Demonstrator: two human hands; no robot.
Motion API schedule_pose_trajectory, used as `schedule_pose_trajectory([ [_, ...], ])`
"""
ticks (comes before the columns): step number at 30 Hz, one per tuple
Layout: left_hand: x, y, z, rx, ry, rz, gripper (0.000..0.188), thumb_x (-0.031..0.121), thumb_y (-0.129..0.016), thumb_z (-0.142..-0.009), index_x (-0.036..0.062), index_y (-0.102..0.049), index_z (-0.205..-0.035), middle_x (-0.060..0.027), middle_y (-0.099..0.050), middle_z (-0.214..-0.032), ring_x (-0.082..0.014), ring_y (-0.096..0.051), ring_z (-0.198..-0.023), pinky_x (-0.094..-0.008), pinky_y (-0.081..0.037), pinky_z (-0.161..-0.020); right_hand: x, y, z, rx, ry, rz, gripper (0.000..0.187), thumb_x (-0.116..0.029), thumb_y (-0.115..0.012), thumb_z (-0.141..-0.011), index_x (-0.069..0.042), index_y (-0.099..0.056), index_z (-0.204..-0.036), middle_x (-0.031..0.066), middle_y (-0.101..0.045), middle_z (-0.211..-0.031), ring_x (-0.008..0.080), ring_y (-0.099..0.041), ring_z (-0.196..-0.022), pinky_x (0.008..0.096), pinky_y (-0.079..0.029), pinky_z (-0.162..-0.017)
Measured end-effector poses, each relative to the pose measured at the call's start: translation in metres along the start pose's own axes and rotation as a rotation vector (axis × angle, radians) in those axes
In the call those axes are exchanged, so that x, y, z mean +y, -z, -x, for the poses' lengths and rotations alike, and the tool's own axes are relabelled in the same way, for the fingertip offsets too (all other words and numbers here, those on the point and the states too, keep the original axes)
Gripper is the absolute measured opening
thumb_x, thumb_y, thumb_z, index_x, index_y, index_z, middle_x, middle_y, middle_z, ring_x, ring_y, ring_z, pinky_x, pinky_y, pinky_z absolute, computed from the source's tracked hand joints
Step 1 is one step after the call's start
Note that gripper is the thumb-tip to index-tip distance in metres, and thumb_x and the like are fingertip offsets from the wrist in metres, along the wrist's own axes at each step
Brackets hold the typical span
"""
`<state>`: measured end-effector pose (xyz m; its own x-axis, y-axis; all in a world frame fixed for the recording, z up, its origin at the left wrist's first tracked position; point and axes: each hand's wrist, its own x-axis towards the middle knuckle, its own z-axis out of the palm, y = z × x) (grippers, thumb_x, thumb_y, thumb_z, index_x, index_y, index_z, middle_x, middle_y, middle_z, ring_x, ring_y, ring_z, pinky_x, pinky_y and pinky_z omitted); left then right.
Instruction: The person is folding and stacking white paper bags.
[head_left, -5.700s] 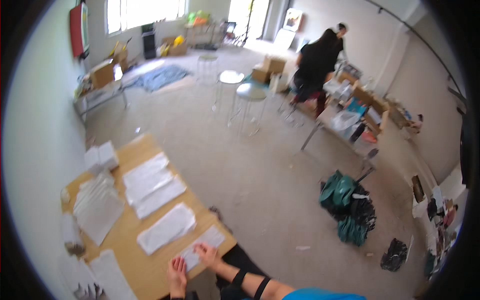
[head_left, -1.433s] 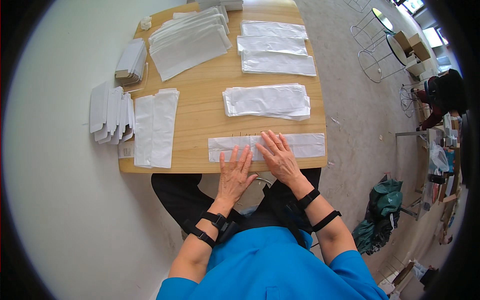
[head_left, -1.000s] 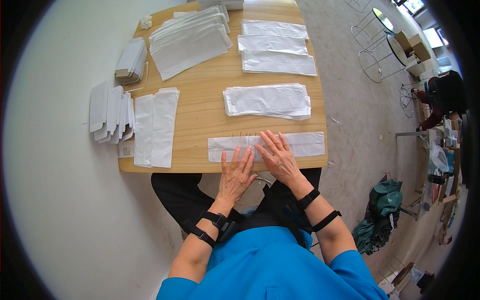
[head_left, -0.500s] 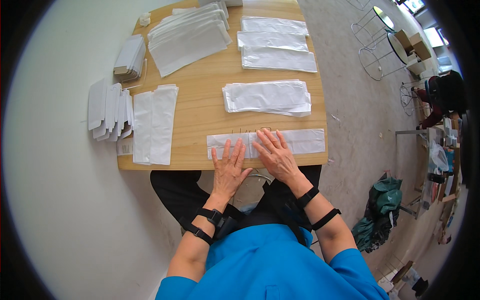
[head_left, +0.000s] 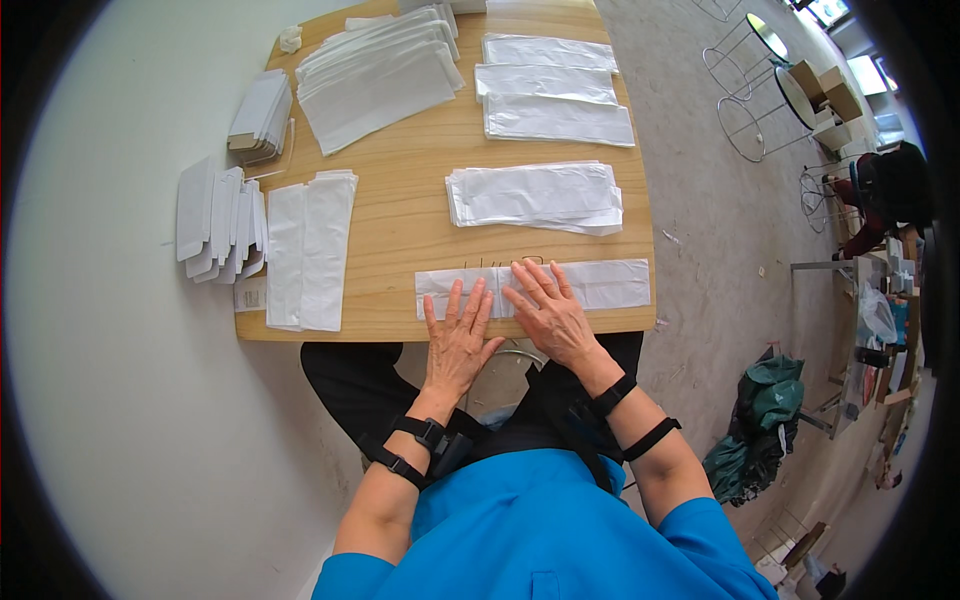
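A long folded strip of thin white paper or film (head_left: 615,284) lies along the table's near edge. My left hand (head_left: 460,335) rests flat on its left part, fingers spread and pointing away from me. Just right of the strip's middle, my right hand (head_left: 553,318) presses down with its fingers apart. Neither hand grips anything. Beyond them is a stack of similar folded white sheets (head_left: 535,196). Dark marks on the wood show partly behind my right fingertips.
The wooden table (head_left: 395,200) also bears overlapping folded bundles (head_left: 555,118), a fanned pile of larger white sheets (head_left: 380,95) and two long strips (head_left: 310,250). White cartons (head_left: 215,220) stand between table and wall. A dark green bag (head_left: 770,395) sits on the floor at right.
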<state>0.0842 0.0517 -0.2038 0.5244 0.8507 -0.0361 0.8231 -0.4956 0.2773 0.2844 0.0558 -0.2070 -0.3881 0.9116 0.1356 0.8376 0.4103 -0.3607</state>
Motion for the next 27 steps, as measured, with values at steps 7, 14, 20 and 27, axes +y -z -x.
schedule_pose_trajectory([
  [7, 0.0011, 0.0007, -0.0008, 0.012, -0.021, -0.025, 0.079, 0.044, -0.067, -0.080, 0.0119, -0.035, -0.144, -0.0015, -0.024, -0.155, -0.0271, -0.014, -0.145, -0.0609, -0.003, -0.114, -0.0010, -0.0017, -0.0020, 0.006, 0.001, -0.001, 0.043, -0.017, -0.064, -0.084, -0.012, -0.056, -0.126, 0.0118, -0.041, -0.145, 0.0281, -0.032, -0.138, 0.0475, -0.020, -0.116],
  [14, 0.0057, -0.0018, -0.0019, 0.022, -0.048, -0.066, 0.082, 0.047, -0.068, -0.077, 0.0124, -0.035, -0.144, -0.0006, -0.025, -0.155, -0.0266, -0.015, -0.145, -0.0612, -0.004, -0.114, -0.0003, -0.0014, -0.0034, 0.001, -0.010, -0.005, 0.045, -0.017, -0.064, -0.084, -0.012, -0.055, -0.128, 0.0115, -0.041, -0.145, 0.0283, -0.032, -0.138, 0.0477, -0.020, -0.116],
  [20, 0.0049, -0.0023, -0.0007, -0.005, -0.044, -0.069, 0.080, 0.046, -0.068, -0.078, 0.0123, -0.037, -0.144, 0.0001, -0.025, -0.155, -0.0262, -0.014, -0.145, -0.0614, -0.004, -0.114, -0.0008, -0.0005, -0.0052, 0.000, 0.010, 0.000, 0.045, -0.017, -0.064, -0.084, -0.012, -0.055, -0.128, 0.0114, -0.041, -0.145, 0.0281, -0.032, -0.138, 0.0479, -0.020, -0.116],
  [27, 0.0042, -0.0015, -0.0004, 0.091, -0.113, -0.068, 0.070, 0.042, -0.069, -0.078, 0.0111, -0.046, -0.137, -0.0001, -0.034, -0.149, -0.0255, -0.024, -0.141, -0.0601, -0.008, -0.114, -0.0004, -0.0024, -0.0050, 0.014, -0.001, -0.022, 0.044, -0.015, -0.063, -0.084, -0.011, -0.055, -0.127, 0.0117, -0.041, -0.144, 0.0283, -0.033, -0.138, 0.0481, -0.020, -0.115],
])
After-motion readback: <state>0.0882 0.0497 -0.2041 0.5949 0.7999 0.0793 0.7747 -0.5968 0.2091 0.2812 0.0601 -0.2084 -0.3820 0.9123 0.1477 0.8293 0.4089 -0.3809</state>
